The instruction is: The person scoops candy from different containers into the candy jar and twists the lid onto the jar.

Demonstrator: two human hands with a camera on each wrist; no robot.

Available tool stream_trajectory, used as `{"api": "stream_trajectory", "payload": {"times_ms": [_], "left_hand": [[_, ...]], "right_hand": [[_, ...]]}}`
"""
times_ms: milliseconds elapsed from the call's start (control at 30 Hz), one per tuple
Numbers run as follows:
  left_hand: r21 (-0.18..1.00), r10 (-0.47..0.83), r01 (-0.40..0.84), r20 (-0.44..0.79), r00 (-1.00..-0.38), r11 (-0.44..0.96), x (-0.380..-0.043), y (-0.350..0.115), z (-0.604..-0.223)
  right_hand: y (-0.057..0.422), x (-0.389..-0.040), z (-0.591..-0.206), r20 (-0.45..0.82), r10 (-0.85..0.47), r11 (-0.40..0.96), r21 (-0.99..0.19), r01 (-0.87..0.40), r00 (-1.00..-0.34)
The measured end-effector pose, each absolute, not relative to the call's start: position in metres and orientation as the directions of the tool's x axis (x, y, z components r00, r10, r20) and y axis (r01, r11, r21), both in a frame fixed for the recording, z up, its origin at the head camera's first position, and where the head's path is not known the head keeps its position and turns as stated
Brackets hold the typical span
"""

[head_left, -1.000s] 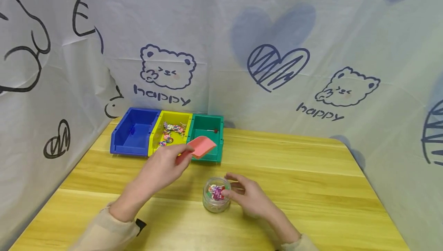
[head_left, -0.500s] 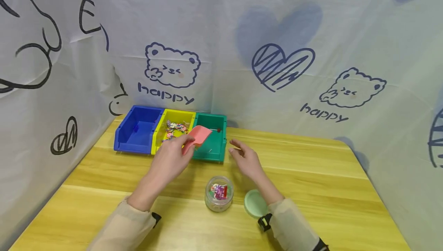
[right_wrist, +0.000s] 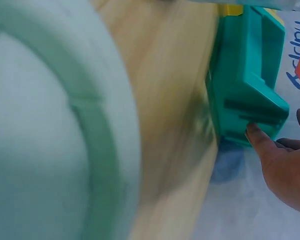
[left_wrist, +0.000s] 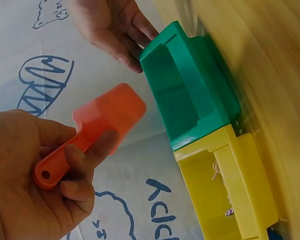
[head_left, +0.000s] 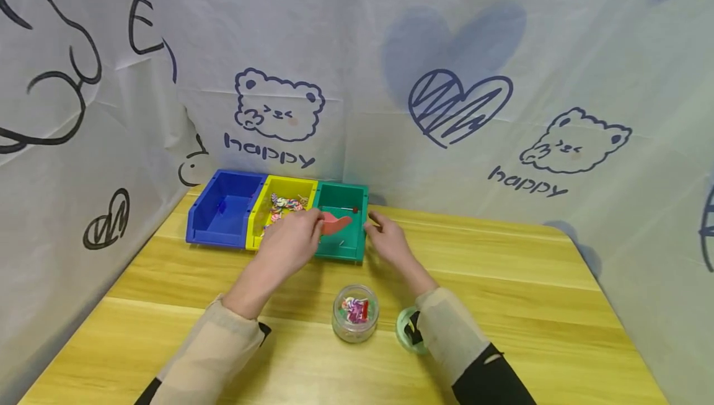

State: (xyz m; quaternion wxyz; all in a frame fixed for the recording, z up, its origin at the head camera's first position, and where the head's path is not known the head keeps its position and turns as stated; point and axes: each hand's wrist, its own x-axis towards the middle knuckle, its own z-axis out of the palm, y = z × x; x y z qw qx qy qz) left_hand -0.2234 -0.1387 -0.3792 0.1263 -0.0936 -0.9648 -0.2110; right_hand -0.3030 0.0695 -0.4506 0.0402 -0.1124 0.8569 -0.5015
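Note:
My left hand (head_left: 291, 237) grips a small coral-red scoop (head_left: 336, 224) by its handle, over the front of the green bin (head_left: 341, 251). In the left wrist view the blade of the scoop (left_wrist: 112, 110) shows no load. The right hand (head_left: 388, 245) is at the green bin's right side. In the right wrist view a fingertip of that hand (right_wrist: 285, 167) touches the bin's side wall. Inside the green bin lies a thin stick with a dark red end (head_left: 354, 210). Nearer the person stands a lidless clear jar (head_left: 354, 330) holding colourful swirled pieces (head_left: 356, 310).
A yellow bin (head_left: 291, 185) with several swirled pieces adjoins the green one, and a blue bin (head_left: 222, 222) stands left of it. A pale green round lid (head_left: 409, 344) lies right of the jar, partly under the right sleeve. A printed white cloth (head_left: 368, 144) hangs behind the table.
My right hand has left the jar and reached forward to the green bin's side. The left hand has moved slightly forward and right, turning the scoop lower over that bin.

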Motion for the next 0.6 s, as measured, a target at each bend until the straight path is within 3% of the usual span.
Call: {"api": "stream_trajectory", "payload": {"times_ms": [600], "left_hand": [[0.149,0.182,0.187,0.045,-0.982,0.971,-0.249,-0.127,-0.371]], "right_hand": [[0.068,-0.304,-0.457,-0.024,-0.249,0.453,-0.886,-0.095,-0.968]]}}
